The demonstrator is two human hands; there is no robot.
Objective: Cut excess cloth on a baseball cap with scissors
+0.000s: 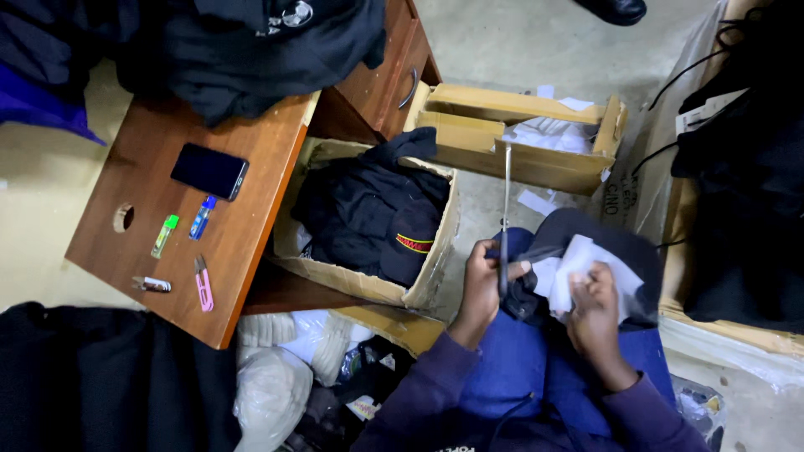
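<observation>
Left hand (pixel 483 276): closed around the handles of long scissors (pixel 506 219), just left of the cap.
Scissors axis: blades run straight up and away from the lap, tips toward the far box (pixel 486 138).
Right hand (pixel 593 295): pinches white paper (pixel 578 261) stuffed in the cap (pixel 578 243).
Cap: dark, on the lap, between both hands, touching each.
Nearer hand: right one is on the cap; scissors lie beside its left edge.
Near box (pixel 419 293): left of the cap, holds more dark caps.

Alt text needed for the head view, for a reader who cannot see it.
Seen from above, a person's left hand holds long scissors while the right hand grips white paper stuffed in a dark cap on their lap. Beside them, a cardboard box of black caps stands by a wooden desk holding a phone and lighters.
</observation>
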